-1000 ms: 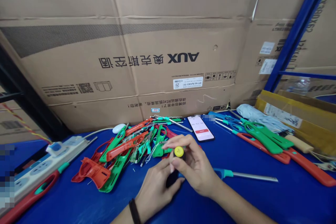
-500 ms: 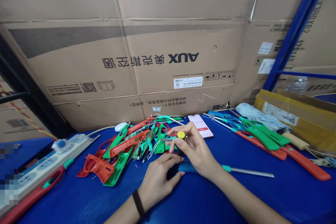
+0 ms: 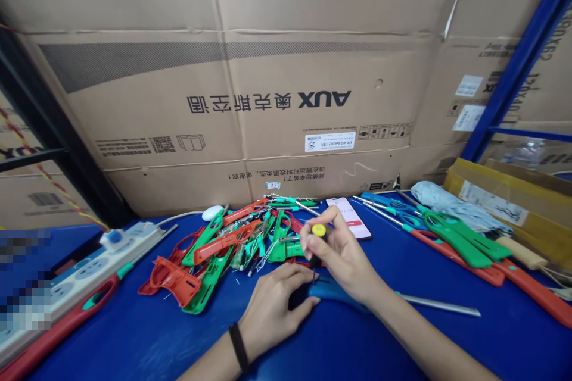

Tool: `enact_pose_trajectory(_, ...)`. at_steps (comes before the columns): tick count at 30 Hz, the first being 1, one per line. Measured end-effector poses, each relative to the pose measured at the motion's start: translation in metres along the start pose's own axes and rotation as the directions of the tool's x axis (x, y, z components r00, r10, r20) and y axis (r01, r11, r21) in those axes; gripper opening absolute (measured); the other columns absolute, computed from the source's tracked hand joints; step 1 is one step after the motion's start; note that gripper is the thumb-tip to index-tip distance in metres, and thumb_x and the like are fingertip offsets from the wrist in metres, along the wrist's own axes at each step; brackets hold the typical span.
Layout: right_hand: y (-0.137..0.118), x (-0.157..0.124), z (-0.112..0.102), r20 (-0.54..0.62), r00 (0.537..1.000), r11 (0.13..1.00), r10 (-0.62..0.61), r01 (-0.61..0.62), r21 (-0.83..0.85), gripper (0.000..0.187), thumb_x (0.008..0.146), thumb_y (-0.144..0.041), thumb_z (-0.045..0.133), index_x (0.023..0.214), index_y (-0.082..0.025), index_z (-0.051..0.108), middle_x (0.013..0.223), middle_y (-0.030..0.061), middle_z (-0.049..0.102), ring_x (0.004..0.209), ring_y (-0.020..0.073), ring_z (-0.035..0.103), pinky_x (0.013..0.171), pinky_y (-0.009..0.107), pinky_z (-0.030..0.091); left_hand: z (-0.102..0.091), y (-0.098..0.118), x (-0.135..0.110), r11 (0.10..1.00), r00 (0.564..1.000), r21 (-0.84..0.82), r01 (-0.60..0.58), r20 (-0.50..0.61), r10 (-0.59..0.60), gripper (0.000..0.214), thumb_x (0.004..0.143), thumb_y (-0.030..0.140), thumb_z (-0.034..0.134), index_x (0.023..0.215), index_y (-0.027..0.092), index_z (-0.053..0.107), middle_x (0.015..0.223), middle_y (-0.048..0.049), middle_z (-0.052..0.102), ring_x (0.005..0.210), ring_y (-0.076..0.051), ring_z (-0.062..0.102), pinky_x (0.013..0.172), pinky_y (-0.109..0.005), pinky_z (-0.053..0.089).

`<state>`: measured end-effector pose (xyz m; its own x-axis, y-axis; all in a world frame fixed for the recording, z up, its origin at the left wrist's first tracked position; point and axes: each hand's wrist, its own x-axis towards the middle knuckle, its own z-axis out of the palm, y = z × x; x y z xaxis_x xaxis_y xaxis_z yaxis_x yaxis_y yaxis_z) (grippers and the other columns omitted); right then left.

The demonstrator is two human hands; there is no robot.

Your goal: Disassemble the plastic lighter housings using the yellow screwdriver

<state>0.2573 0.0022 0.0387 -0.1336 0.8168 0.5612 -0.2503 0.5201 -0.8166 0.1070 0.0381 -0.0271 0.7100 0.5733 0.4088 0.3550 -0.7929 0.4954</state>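
Note:
A blue long-nosed gas lighter (image 3: 336, 294) lies on the blue tabletop, its metal tube pointing right. My left hand (image 3: 273, 303), with a dark band at the wrist, pinches the lighter's left end between thumb and fingers. In my right hand (image 3: 342, 256) is a screwdriver (image 3: 319, 230) with a yellow-capped dark handle, held upright. Its thin shaft points down onto the lighter's body; the tip's exact seat is too small to make out. My right hand and forearm hide part of the lighter's middle.
Behind my hands is a pile of red and green lighter shells (image 3: 227, 241) with loose parts. A phone (image 3: 353, 217) lies behind my right hand. More lighters (image 3: 465, 238) lie at right, beside a yellow-taped box (image 3: 491, 193). A power strip (image 3: 84, 271) runs along the left; cardboard (image 3: 268, 59) stands behind.
The view has swung slightly left, so the scene sits further right. The lighter's tube slopes a little more downward to the right. Both hands keep their hold.

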Motion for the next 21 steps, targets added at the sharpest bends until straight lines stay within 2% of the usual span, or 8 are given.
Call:
enact_pose_trajectory(2, -0.001, -0.004, 0.002, 0.083, 0.993, 0.996, 0.078, -0.081, 0.034, 0.014, 0.092, -0.039, 0.05, 0.098, -0.027, 0.048, 0.084, -0.0018, 0.051, 0.074, 0.0108, 0.05, 0.069, 0.025, 0.042, -0.001, 0.0, 0.0, 1.0, 1.0, 0.015, 0.0, -0.017, 0.0, 0.022, 0.078, 0.024, 0.065, 0.1, 0.024, 0.065, 0.101, -0.002, 0.067, 0.092, -0.021, 0.064, 0.08, -0.031, 0.053)
enact_pose_trajectory(4, -0.004, -0.008, 0.004, 0.136, 0.979, 0.986, 0.151, -0.158, 0.046, 0.029, 0.096, -0.046, 0.035, 0.107, -0.026, 0.053, 0.093, 0.0019, 0.051, 0.084, 0.0135, 0.05, 0.077, 0.029, 0.042, -0.001, -0.001, 0.0, 1.0, 1.0, 0.023, 0.002, -0.03, -0.001, 0.021, 0.077, 0.024, 0.066, 0.098, 0.024, 0.066, 0.099, -0.0023, 0.068, 0.09, -0.021, 0.064, 0.077, -0.031, 0.053)
enact_pose_trajectory(6, -0.007, -0.011, 0.006, 0.1, 0.984, 0.989, 0.148, -0.144, -0.039, 0.032, 0.098, -0.043, 0.031, 0.108, -0.026, 0.056, 0.098, 0.0029, 0.052, 0.091, 0.0144, 0.05, 0.083, 0.029, 0.041, -0.002, -0.002, 0.0, 1.0, 0.999, 0.018, 0.001, -0.032, 0.0, 0.022, 0.077, 0.024, 0.066, 0.099, 0.024, 0.066, 0.1, -0.0022, 0.068, 0.091, -0.021, 0.063, 0.078, -0.031, 0.053)
enact_pose_trajectory(9, -0.009, -0.011, 0.008, 0.036, 0.998, 0.981, 0.042, -0.035, -0.189, 0.019, 0.097, -0.035, 0.04, 0.102, -0.027, 0.057, 0.1, 0.0018, 0.053, 0.097, 0.0139, 0.05, 0.087, 0.028, 0.039, -0.001, -0.003, 0.0, 1.0, 1.0, 0.011, -0.006, -0.017, 0.007, 0.024, 0.079, 0.025, 0.063, 0.103, 0.025, 0.065, 0.105, -0.0019, 0.067, 0.095, -0.021, 0.063, 0.081, -0.032, 0.052)
enact_pose_trajectory(12, -0.006, -0.008, 0.011, 0.021, 1.0, 0.99, -0.005, 0.008, -0.138, 0.008, 0.094, -0.029, 0.046, 0.1, -0.028, 0.052, 0.104, 0.001, 0.053, 0.094, 0.0127, 0.054, 0.085, 0.029, 0.042, 0.0, -0.004, 0.0, 1.0, 1.0, 0.018, -0.019, -0.003, 0.019, 0.023, 0.081, 0.025, 0.06, 0.104, 0.025, 0.065, 0.103, -0.0019, 0.068, 0.094, -0.021, 0.064, 0.079, -0.032, 0.053)
enact_pose_trajectory(15, -0.001, -0.008, 0.013, -0.041, 0.999, 0.999, 0.006, -0.008, -0.046, 0.009, 0.091, -0.027, 0.054, 0.097, -0.029, 0.047, 0.091, -0.0024, 0.055, 0.078, 0.0101, 0.054, 0.074, 0.026, 0.043, 0.0, -0.003, -0.001, 0.999, 1.0, 0.028, -0.031, -0.003, 0.031, 0.024, 0.081, 0.024, 0.06, 0.104, 0.023, 0.065, 0.103, -0.003, 0.069, 0.094, -0.022, 0.064, 0.08, -0.033, 0.053)
enact_pose_trajectory(17, 0.001, -0.011, 0.011, -0.062, 0.997, 0.999, 0.047, -0.047, 0.004, 0.006, 0.093, -0.033, 0.049, 0.097, -0.028, 0.048, 0.083, -0.0028, 0.052, 0.072, 0.0102, 0.05, 0.069, 0.024, 0.042, -0.001, -0.003, 0.0, 0.999, 1.0, 0.032, -0.027, -0.006, 0.027, 0.024, 0.08, 0.025, 0.062, 0.103, 0.023, 0.066, 0.104, -0.0036, 0.068, 0.094, -0.022, 0.065, 0.08, -0.033, 0.053)
enact_pose_trajectory(21, -0.003, -0.014, 0.005, -0.032, 0.994, 0.995, 0.1, -0.101, -0.015, 0.029, 0.098, -0.04, 0.031, 0.103, -0.026, 0.056, 0.092, 0.0019, 0.051, 0.084, 0.0133, 0.05, 0.076, 0.027, 0.042, -0.003, -0.001, 0.001, 1.0, 0.999, 0.026, -0.008, -0.031, 0.008, 0.021, 0.078, 0.028, 0.066, 0.097, 0.022, 0.068, 0.1, -0.0033, 0.069, 0.09, -0.02, 0.065, 0.08, -0.032, 0.053)
